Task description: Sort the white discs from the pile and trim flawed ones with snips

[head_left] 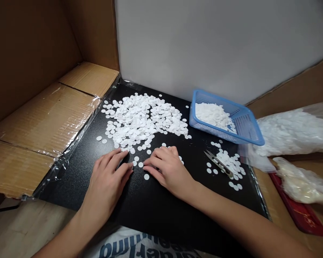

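A loose heap of small white round discs (140,120) is spread on the black tabletop (148,215). At the heap's near edge rests my left hand (106,175), its fingers stretched out and its thumb apart from them, the fingertips touching or close to a few discs. Facing it, my right hand (169,170) lies low on the table with bent fingers and the thumb near the index finger. A few single discs (146,176) lie between the two hands. Neither hand shows a disc lifted off the table.
A blue plastic basket (251,123) with white discs stands at the back right. Thread snips (218,163) lie on a smaller group of discs (231,161). Clear bags (296,130) and a red item (298,211) are further right. Cardboard (48,111) borders the left; a pale wall (204,46) rises behind.
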{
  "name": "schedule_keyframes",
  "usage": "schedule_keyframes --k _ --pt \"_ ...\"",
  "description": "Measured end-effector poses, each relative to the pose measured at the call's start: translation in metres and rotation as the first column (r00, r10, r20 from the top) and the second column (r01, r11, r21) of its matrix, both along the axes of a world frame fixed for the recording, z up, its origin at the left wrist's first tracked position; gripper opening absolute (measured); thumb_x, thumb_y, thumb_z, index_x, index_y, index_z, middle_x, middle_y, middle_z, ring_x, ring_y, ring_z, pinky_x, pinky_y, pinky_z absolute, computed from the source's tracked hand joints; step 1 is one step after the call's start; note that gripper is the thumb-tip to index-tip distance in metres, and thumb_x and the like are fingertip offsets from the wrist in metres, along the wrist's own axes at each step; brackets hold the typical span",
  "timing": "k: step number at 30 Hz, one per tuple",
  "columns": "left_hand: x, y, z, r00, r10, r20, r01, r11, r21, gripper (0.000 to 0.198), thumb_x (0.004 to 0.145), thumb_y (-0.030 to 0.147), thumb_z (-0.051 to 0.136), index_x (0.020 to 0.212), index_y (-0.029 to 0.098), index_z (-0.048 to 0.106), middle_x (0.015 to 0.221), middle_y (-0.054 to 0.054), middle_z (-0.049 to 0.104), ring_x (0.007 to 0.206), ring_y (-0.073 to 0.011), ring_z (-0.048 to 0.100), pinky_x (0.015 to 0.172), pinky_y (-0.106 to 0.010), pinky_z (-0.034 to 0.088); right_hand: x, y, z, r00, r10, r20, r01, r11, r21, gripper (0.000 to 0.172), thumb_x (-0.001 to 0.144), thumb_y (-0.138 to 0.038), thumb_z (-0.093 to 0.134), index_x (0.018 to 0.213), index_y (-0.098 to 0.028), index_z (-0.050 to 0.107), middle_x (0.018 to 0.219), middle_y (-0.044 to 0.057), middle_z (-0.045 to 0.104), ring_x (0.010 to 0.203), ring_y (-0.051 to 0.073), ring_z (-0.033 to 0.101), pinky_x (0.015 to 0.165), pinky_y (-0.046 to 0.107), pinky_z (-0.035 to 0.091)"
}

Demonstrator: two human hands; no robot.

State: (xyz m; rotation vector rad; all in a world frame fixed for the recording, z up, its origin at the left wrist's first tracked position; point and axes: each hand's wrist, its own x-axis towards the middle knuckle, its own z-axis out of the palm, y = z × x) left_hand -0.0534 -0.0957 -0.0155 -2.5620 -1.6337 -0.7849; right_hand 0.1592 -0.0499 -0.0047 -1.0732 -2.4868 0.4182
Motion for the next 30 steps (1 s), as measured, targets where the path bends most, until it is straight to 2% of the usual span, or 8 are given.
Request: schedule_keyframes --k 3,5,9,14,17,22,27,30 --pt "-0.001 0.0 0.0 0.999 0.01 0.035 -0.009 0.999 -0.033 0.008 0.097 0.02 0.059 0.096 0.019 0.067 0.115 -0.009 0.07 0.11 -0.03 0.059 0.088 -0.044 0.045 -0.007 0.008 -0.001 1.0 -0.017 0.022 0.018 0.999 -0.039 0.006 0.095 -0.025 0.066 0.095 -0.02 0.069 0.088 0.002 0.066 0.085 0.019 0.054 0.079 0.036 0.03" --pt "-0.003 0.001 0.0 0.998 0.025 0.053 -0.022 0.998 -0.052 0.006 0.096 0.022 0.061 0.098 0.019 0.066 0.109 -0.008 0.069 0.102 -0.0278 0.059 0.084 -0.042 0.045 -0.01 0.012 0.0 1.0 -0.028 0.01 0.029 0.991 -0.128 0.003 0.093 -0.023 0.07 0.092 -0.02 0.068 0.088 0.002 0.065 0.084 0.018 0.053 0.079 0.035 0.03" --pt "-0.004 0.002 0.0 0.996 0.046 0.077 -0.041 0.997 -0.062 0.011 0.094 0.022 0.065 0.103 0.018 0.066 0.101 -0.007 0.064 0.093 -0.0254 0.055 0.079 -0.038 0.044 -0.011 0.017 0.006 0.999 -0.023 -0.026 0.015 0.962 -0.274 0.012 0.088 -0.017 0.074 0.081 -0.02 0.064 0.084 0.0 0.061 0.084 0.017 0.052 0.077 0.033 0.029" --pt "-0.005 0.001 0.0 0.995 0.062 0.082 -0.056 0.995 -0.08 0.005 0.094 0.021 0.063 0.096 0.02 0.067 0.098 -0.006 0.06 0.091 -0.0249 0.052 0.075 -0.036 0.041 -0.006 0.013 0.014 0.995 0.086 0.044 -0.08 0.989 -0.121 0.009 0.091 -0.012 0.064 0.084 -0.018 0.062 0.09 0.003 0.062 0.085 0.018 0.049 0.078 0.035 0.027" --pt "-0.005 0.001 0.001 0.99 0.05 0.134 -0.034 0.992 -0.117 0.005 0.094 0.019 0.062 0.096 0.021 0.066 0.096 -0.004 0.06 0.089 -0.0228 0.052 0.075 -0.035 0.039 -0.006 0.011 0.015 0.982 0.159 0.101 -0.148 0.983 -0.109 0.009 0.095 -0.018 0.063 0.086 -0.018 0.063 0.091 0.003 0.062 0.085 0.019 0.047 0.078 0.035 0.027" --pt "-0.006 -0.001 0.002 0.977 0.041 0.208 -0.013 0.991 -0.135 0.006 0.095 0.017 0.06 0.095 0.022 0.062 0.094 -0.001 0.061 0.088 -0.0208 0.053 0.077 -0.034 0.039 -0.017 0.02 0.009 0.986 0.147 0.079 -0.144 0.989 -0.036 0.018 0.102 -0.023 0.053 0.103 -0.02 0.071 0.09 0.005 0.062 0.086 0.019 0.047 0.078 0.036 0.026" --pt "-0.008 -0.007 0.002 0.966 -0.005 0.26 0.045 0.988 -0.149 0.011 0.096 0.014 0.057 0.09 0.022 0.06 0.085 0.002 0.064 0.082 -0.0176 0.056 0.074 -0.031 0.037 -0.022 0.023 0.006 0.978 0.188 0.093 -0.184 0.982 -0.05 0.014 0.1 -0.02 0.057 0.093 -0.019 0.069 0.091 0.004 0.062 0.086 0.019 0.049 0.079 0.036 0.026" --pt "-0.009 -0.009 0.002 0.96 -0.039 0.277 0.089 0.981 -0.171 0.013 0.098 0.014 0.053 0.09 0.021 0.059 0.083 0.002 0.064 0.079 -0.016 0.056 0.073 -0.03 0.037 -0.017 0.024 0.007 0.988 0.138 0.066 -0.137 0.99 -0.021 0.007 0.096 -0.019 0.062 0.091 -0.018 0.066 0.09 0.003 0.064 0.087 0.018 0.052 0.08 0.035 0.028"
